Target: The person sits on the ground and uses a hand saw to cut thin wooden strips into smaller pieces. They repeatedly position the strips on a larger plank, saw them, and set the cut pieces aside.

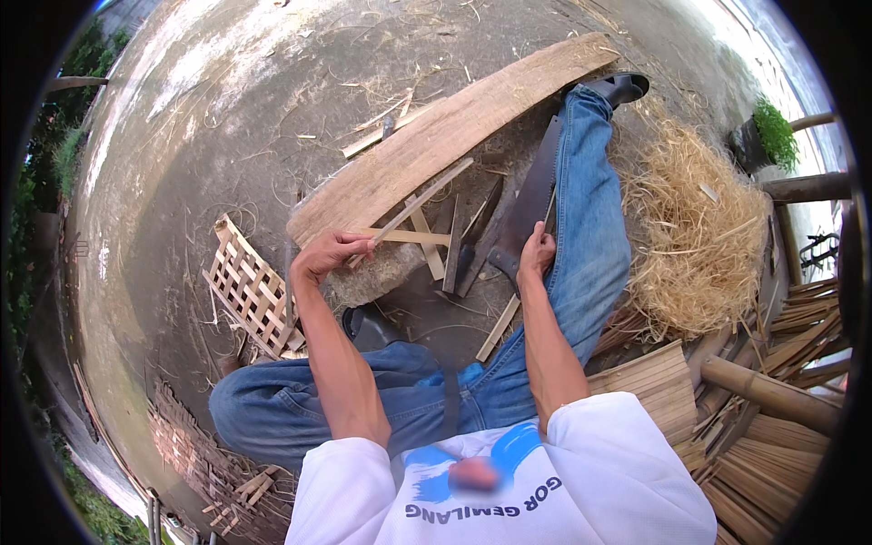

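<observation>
My left hand (pixel 332 255) pinches one end of a thin bamboo strip (pixel 427 196), which slants up and to the right. A second flat strip (pixel 413 236) runs just beside those fingers; whether they touch it is unclear. My right hand (pixel 537 252) is closed at the handle end of a hand saw (pixel 530 195), beside my right leg. Its thumb lies on top and the other fingers are mostly hidden. The dark saw blade points away from me along the jeans. Under the left hand sits a stone block (pixel 372 275), and beyond it lies a long wooden plank (pixel 454 123).
A woven bamboo panel (pixel 254 286) leans at the left. Several dark tools and sticks (pixel 468 245) lie between my hands. A heap of shavings (pixel 695 232) is at the right, near bundled split bamboo (pixel 772 468) and a bamboo pole (pixel 767 395). Scraps litter the ground.
</observation>
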`<state>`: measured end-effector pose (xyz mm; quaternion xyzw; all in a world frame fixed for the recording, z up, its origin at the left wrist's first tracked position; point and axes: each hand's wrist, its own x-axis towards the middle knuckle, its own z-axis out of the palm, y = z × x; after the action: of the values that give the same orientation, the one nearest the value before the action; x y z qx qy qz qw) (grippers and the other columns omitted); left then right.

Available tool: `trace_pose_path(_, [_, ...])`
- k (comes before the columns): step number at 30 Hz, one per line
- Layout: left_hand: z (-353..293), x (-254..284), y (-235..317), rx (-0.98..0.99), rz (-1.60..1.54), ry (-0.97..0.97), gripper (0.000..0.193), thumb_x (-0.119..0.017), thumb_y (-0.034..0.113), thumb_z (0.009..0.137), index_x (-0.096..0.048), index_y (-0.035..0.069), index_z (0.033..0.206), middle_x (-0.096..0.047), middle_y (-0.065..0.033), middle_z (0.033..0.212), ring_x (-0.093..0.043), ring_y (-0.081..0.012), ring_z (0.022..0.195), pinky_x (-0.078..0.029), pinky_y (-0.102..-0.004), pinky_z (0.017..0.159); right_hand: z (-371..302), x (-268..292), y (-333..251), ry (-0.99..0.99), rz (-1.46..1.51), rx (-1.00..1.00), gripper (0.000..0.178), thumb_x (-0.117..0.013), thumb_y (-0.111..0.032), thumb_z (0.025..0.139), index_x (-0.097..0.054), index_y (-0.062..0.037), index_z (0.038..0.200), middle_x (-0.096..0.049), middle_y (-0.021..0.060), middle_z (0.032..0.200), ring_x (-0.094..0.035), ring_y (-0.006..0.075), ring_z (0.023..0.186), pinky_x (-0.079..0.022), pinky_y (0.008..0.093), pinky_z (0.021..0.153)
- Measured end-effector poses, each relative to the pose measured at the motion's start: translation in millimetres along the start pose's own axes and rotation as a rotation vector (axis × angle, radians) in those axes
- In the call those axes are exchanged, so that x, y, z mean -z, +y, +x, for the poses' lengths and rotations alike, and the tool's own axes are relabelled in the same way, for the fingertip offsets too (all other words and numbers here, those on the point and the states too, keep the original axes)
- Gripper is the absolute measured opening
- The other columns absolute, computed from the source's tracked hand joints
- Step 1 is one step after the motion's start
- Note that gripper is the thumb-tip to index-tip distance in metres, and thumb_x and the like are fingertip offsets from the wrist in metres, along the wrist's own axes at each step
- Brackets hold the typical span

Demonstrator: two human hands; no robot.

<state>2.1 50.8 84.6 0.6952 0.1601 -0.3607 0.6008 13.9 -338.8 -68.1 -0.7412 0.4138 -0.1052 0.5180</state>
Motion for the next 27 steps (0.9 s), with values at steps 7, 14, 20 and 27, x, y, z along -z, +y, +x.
trace_pose_path(7, [7.7, -0.2, 16.3, -0.272, 0.018, 0.441, 0.053, -0.082, 0.023, 0.086, -0.067, -0.004, 0.129, -0.068, -0.0020, 0.082, -0.055, -0.0079, 0.067, -0.046, -0.0249, 0.064, 1.6, -10.6, 20.8, 0.181, -0.321, 0.272, 0.042, -0.066, -0.035, 0.094, -0.065, 0.0023, 0.113, -0.065, 0.0222, 0.118, -0.060, 0.0383, 0.112, -0.046, 0.0476, 0.097])
trace_pose_path(14, [9.2, 23.3, -30.3, -0.476, 0.330, 0.866, 0.053, -0.083, 0.024, 0.080, -0.070, 0.002, 0.127, -0.073, -0.0100, 0.094, -0.064, -0.0201, 0.079, -0.052, -0.0334, 0.079, -83.6, -22.9, -50.2, -0.638, -0.342, 0.857, 0.044, -0.069, -0.017, 0.090, -0.060, -0.0065, 0.133, -0.062, 0.0169, 0.127, -0.055, 0.0373, 0.124, -0.043, 0.0462, 0.106])
trace_pose_path(20, [9.4, 20.9, -36.4, -0.410, 0.547, 0.981, 0.048, -0.084, 0.023, 0.078, -0.075, 0.013, 0.124, -0.057, -0.0142, 0.119, -0.055, -0.0306, 0.110, -0.044, -0.0399, 0.101, -99.0, -60.6, -41.7, -0.824, -0.477, 1.039, 0.037, -0.075, -0.012, 0.083, -0.064, -0.0088, 0.118, -0.065, 0.0123, 0.109, -0.060, 0.0346, 0.111, -0.048, 0.0458, 0.096])
trace_pose_path(27, [2.2, 24.8, -44.9, -0.310, 0.535, 0.899, 0.047, -0.085, 0.027, 0.079, -0.075, 0.029, 0.126, -0.044, -0.0068, 0.121, -0.046, -0.0281, 0.113, -0.036, -0.0475, 0.103, -116.5, -57.4, -68.8, -0.775, 0.046, 1.065, 0.012, -0.070, 0.000, 0.090, -0.064, -0.0025, 0.100, -0.066, 0.0144, 0.092, -0.067, 0.0312, 0.085, -0.052, 0.0378, 0.075])
